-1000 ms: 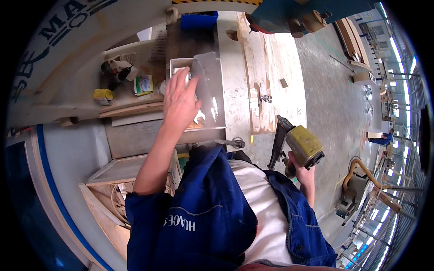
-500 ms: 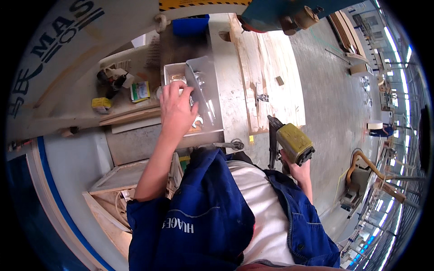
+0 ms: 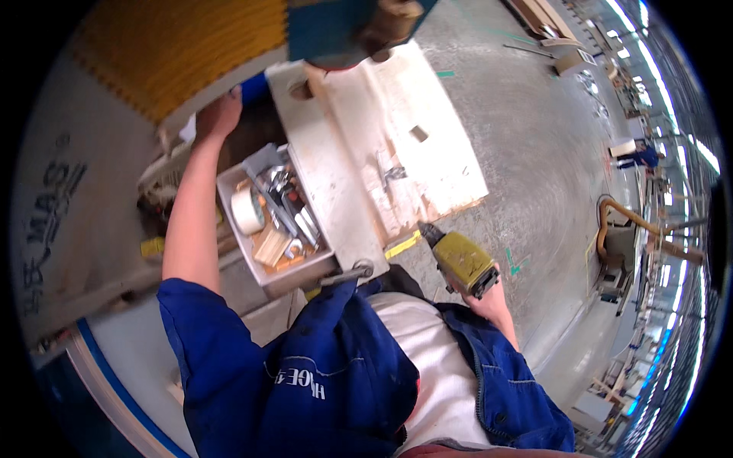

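Note:
My left hand (image 3: 220, 118) reaches to the far left, at the edge of a blue bin (image 3: 253, 88). Motion smears its fingers, and I cannot tell whether they grip the bin. Below that arm, to its right, stands a white box (image 3: 330, 252) with a roll of tape (image 3: 247, 211), small wood pieces (image 3: 272, 245), wrenches and other metal tools inside. On the right, my right hand (image 3: 489, 299) is closed round the handle of a yellow-green nail gun (image 3: 464, 261), its nose pointing away from me. The handle is mostly hidden beneath the tool's body.
A pale wooden board (image 3: 427, 160) lies on the machine's table, with a small metal part (image 3: 395, 174) on it. Blue and yellow machine housing (image 3: 191, 53) overhangs the far left. A metal lever (image 3: 347, 273) sits near my waist. Another person (image 3: 640, 158) stands far right.
My left hand has left the white box and moved farther away and left to the blue bin. The nail gun has shifted slightly left and nearer. The whole view has turned.

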Available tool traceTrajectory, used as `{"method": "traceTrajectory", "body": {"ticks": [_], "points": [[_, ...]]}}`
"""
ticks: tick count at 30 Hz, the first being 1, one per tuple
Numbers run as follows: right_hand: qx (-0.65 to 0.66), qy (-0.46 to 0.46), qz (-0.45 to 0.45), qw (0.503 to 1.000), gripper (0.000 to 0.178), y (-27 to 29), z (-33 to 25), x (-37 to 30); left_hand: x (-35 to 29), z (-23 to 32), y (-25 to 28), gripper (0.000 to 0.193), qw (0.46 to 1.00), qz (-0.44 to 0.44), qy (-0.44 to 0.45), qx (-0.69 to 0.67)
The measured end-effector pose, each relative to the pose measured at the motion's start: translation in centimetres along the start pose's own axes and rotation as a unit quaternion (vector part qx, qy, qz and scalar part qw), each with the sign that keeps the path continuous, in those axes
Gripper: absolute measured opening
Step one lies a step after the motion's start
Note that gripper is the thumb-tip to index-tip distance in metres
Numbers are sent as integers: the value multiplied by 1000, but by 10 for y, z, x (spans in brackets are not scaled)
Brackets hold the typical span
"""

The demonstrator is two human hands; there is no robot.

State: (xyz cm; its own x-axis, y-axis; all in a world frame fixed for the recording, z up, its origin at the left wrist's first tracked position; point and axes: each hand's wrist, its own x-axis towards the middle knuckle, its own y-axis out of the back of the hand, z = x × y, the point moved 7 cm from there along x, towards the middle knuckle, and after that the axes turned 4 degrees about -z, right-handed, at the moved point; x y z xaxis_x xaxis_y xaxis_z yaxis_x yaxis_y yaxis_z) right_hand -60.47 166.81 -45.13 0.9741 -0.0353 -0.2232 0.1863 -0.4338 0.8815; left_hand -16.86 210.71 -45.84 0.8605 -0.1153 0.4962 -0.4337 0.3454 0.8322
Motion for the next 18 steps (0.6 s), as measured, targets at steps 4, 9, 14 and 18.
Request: {"method": "traceTrajectory", "body": {"ticks": [4, 9, 14, 18], "points": [[46, -4, 43, 998, 29, 11, 3, -18, 36, -45, -63, 37, 999, 33, 8, -28], [169, -29, 66, 983, 20, 37, -16, -14, 50, -67, -107, 35, 1000, -23, 8, 8], [220, -48, 75, 971, 26, 47, -19, -18, 51, -92, -132, 34, 996, -65, -10, 62], [243, -36, 81, 966, 31, 48, -20, -18, 48, -99, -122, 35, 989, -50, -71, 117]]}}
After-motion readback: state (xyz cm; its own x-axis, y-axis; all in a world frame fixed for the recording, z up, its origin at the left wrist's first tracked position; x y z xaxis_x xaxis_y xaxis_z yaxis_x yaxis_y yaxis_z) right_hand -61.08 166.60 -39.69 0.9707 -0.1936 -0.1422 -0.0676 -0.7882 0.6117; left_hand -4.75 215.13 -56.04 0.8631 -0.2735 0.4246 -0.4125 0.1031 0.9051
